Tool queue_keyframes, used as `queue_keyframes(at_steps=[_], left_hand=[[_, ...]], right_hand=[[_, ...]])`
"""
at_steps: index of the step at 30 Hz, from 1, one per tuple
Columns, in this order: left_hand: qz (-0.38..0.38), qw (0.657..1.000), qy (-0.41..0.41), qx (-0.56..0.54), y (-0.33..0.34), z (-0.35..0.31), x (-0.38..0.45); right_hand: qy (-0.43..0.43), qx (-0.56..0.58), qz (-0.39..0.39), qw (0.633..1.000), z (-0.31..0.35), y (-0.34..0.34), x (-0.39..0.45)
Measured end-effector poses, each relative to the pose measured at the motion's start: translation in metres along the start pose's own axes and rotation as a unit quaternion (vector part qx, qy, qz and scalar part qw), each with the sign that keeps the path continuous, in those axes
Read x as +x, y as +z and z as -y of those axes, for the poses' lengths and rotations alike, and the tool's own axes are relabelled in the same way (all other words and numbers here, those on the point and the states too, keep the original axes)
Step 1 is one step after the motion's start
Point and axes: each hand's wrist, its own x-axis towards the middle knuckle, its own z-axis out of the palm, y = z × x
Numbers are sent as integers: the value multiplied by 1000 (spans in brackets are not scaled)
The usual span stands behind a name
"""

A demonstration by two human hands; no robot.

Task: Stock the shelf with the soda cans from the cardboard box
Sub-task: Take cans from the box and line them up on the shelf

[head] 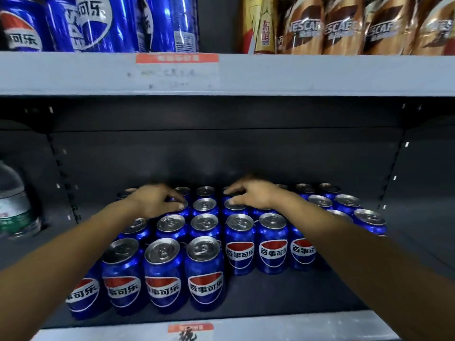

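While both forearms reach over the front rows, blue soda cans (205,273) stand upright on the dark shelf (283,294), packed in rows with labels facing out. Farther back, the left hand (157,200) curls its fingers down over a can top in a rear row, and the right hand (248,196) rests bent fingers on another can (234,206); whether either truly grips is unclear. Nudging these rear cans straight, without toppling neighbours, would serve best. No cardboard box is visible. Behind stands the shelf's back panel (221,153).
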Motion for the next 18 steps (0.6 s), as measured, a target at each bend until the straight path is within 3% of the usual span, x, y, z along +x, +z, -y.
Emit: queue_keyframes(at_steps=[8, 18], left_hand=[[-9, 999, -5, -50, 6, 7, 9], [-25, 997, 13, -67, 9, 8, 9]], right_hand=[[-52, 10, -3, 999, 31, 28, 21], [-26, 25, 5, 999, 34, 30, 20]])
